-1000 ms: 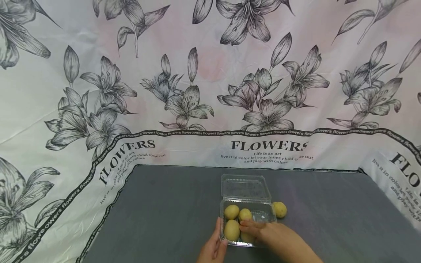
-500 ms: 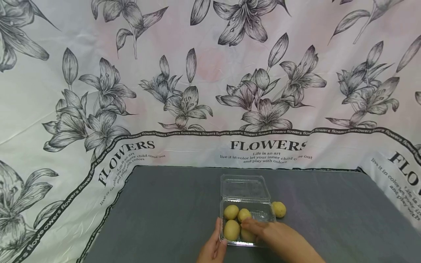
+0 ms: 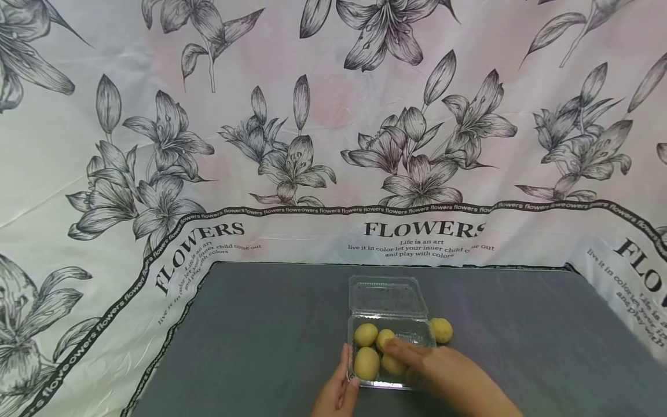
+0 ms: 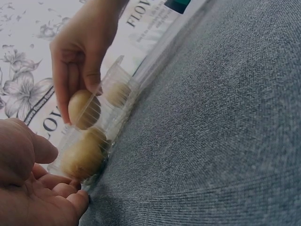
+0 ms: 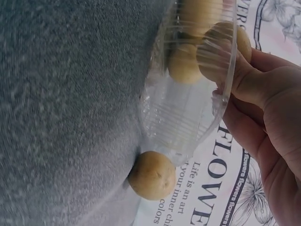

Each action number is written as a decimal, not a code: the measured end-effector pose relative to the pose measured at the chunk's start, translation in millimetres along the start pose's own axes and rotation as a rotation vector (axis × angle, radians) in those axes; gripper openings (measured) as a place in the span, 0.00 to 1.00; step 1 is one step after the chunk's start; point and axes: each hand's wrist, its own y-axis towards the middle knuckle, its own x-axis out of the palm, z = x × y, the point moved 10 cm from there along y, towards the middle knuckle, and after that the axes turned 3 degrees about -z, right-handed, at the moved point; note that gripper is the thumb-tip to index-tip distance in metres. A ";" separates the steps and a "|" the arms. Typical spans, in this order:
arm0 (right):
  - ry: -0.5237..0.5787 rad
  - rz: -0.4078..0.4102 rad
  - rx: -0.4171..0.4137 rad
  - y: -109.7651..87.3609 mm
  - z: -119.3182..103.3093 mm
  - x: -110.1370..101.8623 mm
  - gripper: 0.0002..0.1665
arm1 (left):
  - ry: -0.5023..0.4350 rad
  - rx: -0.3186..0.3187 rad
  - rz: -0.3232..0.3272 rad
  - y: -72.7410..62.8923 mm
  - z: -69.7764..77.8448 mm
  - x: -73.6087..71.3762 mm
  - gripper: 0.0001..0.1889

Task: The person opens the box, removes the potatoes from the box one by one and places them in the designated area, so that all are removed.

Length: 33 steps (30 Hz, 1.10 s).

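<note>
A clear plastic clamshell box point(image 3: 417, 382) stands with its lid point(image 3: 388, 295) folded back, several yellow-brown potatoes inside. Two of them, a potato point(image 3: 366, 335) and a larger potato point(image 3: 366, 364), line the left side. My left hand point(image 3: 336, 385) holds the box's near left corner, thumb at the front, fingers along the side. My right hand point(image 3: 443, 370) reaches in from the right and pinches a potato point(image 4: 84, 109) between thumb and fingers, level with the rim in the left wrist view. Behind it lies a smaller potato point(image 3: 385, 340). Some of the held potato is hidden by my fingers.
One loose potato point(image 5: 152, 175) lies on the grey cloth point(image 3: 271, 336) right beside the box's right wall. A white curtain point(image 3: 333, 237) with printed flowers and lettering hangs behind the table. A dark green thing point(image 4: 178, 5) shows at the left wrist view's top edge.
My right fingers have shifted slightly right and away, and more of the pinched potato shows under them. My left hand keeps its hold on the box corner.
</note>
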 end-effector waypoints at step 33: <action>0.042 0.203 0.026 -11.1 25.1 -37.1 0.53 | -0.062 0.017 0.003 -2.1 21.9 -1.2 0.37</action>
